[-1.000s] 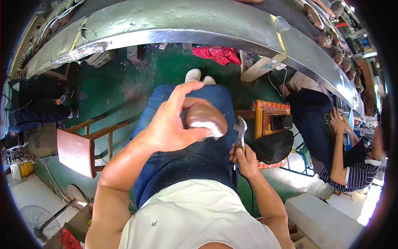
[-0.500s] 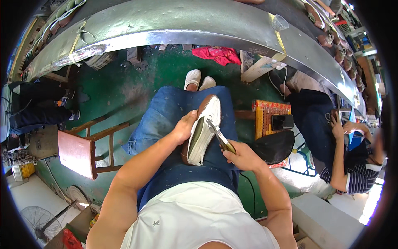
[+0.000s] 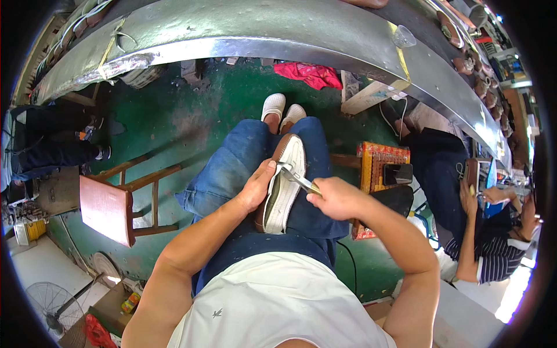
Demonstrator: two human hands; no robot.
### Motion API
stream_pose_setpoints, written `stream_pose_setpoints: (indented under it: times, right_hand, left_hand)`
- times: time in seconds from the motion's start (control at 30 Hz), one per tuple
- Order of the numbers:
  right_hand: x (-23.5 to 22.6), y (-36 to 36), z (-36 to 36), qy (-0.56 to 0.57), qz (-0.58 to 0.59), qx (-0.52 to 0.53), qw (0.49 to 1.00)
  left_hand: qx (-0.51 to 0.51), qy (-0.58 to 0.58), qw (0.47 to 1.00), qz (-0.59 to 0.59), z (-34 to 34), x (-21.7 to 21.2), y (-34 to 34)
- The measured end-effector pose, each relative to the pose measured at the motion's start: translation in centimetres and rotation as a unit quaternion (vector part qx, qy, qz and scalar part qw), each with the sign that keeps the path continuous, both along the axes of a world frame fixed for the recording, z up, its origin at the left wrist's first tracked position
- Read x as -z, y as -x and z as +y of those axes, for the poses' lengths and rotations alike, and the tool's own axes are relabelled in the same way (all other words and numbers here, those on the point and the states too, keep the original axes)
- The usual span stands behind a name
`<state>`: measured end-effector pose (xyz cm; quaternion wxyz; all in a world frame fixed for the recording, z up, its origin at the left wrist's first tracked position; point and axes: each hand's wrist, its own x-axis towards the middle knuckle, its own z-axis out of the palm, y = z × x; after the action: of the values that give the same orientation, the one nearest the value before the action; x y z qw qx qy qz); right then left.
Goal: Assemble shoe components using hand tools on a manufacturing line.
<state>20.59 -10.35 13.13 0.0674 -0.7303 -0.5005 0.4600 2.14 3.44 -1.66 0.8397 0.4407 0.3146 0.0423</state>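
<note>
A white shoe (image 3: 282, 209) with a brown sole edge rests lengthwise on my lap, toe pointing away from me. My left hand (image 3: 257, 187) is closed on its left side, the thumb pressed near the front of the shoe opening. In my right hand (image 3: 337, 198) is a pair of metal pliers (image 3: 301, 181) with an olive handle. The jaws meet the upper at the front of the opening, beside my left thumb. My right fist hides most of the handles. What exactly the jaws grip is too small to tell.
A metal-edged workbench (image 3: 232, 49) curves across the far side. To my left stands a wooden stool (image 3: 107, 211); to my right is a stool with a beaded seat cover (image 3: 374, 168) and a phone (image 3: 398, 174). Another person (image 3: 493, 249) works at the right. A fan (image 3: 52, 307) stands lower left.
My right hand has turned and its elbow has swung outward. The pliers now lie flatter, with their jaws moved left to my left thumb. My left hand has slid slightly along the shoe.
</note>
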Motion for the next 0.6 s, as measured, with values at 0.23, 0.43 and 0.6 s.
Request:
stream_pose_setpoints:
  times: [0.23,0.43,0.6]
  right_hand:
    - [5.7,7.6,-3.4,-0.074,0.072,0.315,0.944]
    - [3.7,3.1,-4.5,0.019,0.357,0.377,0.854]
    - [5.7,4.5,-4.2,-0.008,0.289,0.366,0.884]
  left_hand:
    - [0.064,0.019,0.998,-0.018,2.8,-3.6,-1.7]
    - [0.079,0.036,0.996,0.001,2.1,-4.0,-2.6]
    - [0.044,0.112,0.993,-0.015,1.8,-3.7,-3.2]
